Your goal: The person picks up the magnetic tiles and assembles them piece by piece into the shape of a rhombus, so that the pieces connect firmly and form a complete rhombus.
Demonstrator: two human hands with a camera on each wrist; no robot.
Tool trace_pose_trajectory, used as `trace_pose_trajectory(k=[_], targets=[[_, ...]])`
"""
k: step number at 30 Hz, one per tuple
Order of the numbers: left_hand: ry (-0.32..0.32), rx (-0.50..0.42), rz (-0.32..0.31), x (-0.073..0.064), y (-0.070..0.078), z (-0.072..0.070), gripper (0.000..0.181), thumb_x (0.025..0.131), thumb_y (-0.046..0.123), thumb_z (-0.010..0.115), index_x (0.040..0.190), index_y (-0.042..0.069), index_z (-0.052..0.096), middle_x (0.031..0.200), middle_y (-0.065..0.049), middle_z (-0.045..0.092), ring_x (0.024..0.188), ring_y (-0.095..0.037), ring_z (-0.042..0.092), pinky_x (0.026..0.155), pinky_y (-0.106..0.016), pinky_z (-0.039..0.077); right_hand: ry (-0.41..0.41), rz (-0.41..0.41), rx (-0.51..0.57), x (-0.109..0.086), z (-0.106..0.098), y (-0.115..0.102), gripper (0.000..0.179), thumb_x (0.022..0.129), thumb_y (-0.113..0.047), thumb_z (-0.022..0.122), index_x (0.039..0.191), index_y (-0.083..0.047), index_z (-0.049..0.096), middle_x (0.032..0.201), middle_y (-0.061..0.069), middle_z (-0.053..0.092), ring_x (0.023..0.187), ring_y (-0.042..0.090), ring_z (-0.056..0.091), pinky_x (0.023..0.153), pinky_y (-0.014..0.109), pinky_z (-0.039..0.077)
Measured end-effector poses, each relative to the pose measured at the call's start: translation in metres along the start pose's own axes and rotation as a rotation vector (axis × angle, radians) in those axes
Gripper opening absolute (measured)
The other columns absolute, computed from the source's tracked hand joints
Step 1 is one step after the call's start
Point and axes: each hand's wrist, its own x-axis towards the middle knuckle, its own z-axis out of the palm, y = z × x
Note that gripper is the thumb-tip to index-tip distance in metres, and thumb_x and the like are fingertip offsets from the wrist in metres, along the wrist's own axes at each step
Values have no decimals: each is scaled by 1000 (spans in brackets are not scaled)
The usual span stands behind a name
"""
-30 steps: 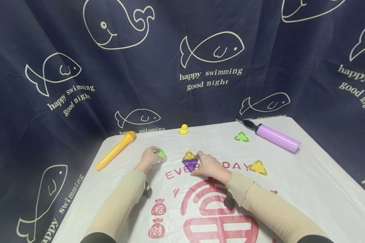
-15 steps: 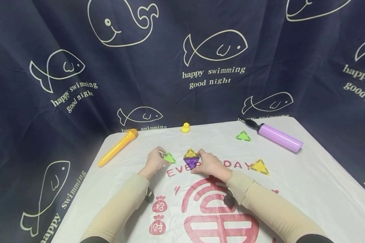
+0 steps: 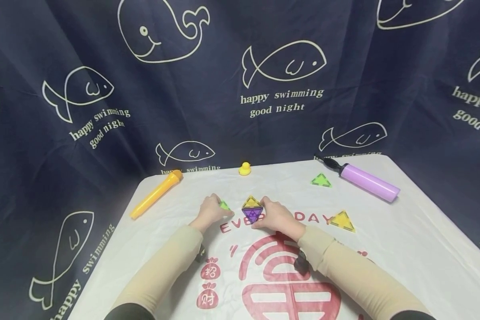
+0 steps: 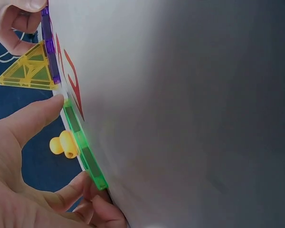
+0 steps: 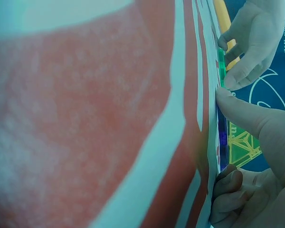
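Note:
My left hand pinches a green triangular magnetic tile, mostly covered by the fingers in the head view. In the left wrist view, thumb and fingertips sit at opposite ends of this green tile, which shows edge-on, low over the table. Just to its right, my right hand holds a purple triangular tile between thumb and fingers. A yellow triangular tile stands up from the purple tile's far edge. A small gap separates the green tile from the purple one.
Another green triangle tile and a yellow one lie to the right. A purple pump is at the back right, a yellow rubber duck at the back edge, and an orange toy microphone at the left.
My left hand has moved right with the green tile, closer to the purple tile, and its fingers now cover more of it. The right hand keeps its hold on the purple tile.

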Motion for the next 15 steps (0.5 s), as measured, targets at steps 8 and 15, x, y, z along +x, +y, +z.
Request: trace_pose_trajectory(k=[8, 15], targets=[[6, 30, 33, -11, 5, 1, 66, 68, 26, 93, 117, -3, 58, 100, -12, 55, 90, -27, 54, 83, -41, 53, 4, 10, -6, 0, 1, -2, 82, 71, -44, 93, 131, -5, 54, 110, 15, 68, 99, 30, 66, 85, 46, 55], [0, 31, 74, -20, 9, 1, 69, 66, 24, 97, 118, 0, 58, 102, -13, 58, 92, -27, 56, 84, -41, 54, 13, 23, 3, 0, 1, -2, 81, 71, -44, 93, 130, -4, 55, 106, 13, 68, 95, 29, 66, 83, 45, 55]])
